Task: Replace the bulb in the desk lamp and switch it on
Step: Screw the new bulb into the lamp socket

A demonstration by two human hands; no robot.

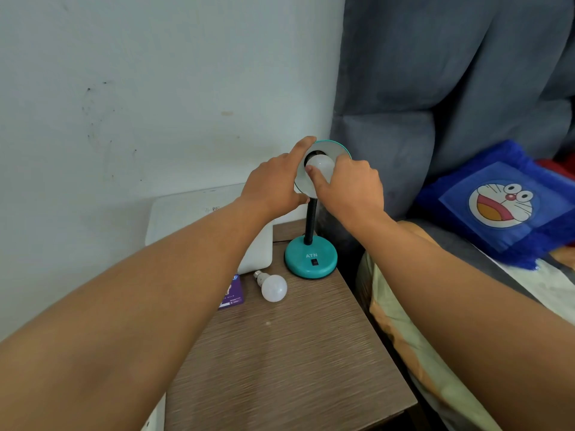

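Observation:
A teal desk lamp stands on a wooden side table (289,362), with a round base (311,259) marked ATN, a black rocker switch (315,262) and a black flexible neck (311,219). Its shade (334,147) faces me. My left hand (273,181) grips the left rim of the shade. My right hand (348,188) holds a white bulb (322,164) that sits in the shade's opening. A second white bulb (273,287) lies loose on the table, in front of the base to the left.
A white flat device (199,213) leans at the back of the table by the wall. A purple card or box (231,295) lies under my left forearm. A bed with a blue cartoon pillow (501,203) and grey headboard is to the right.

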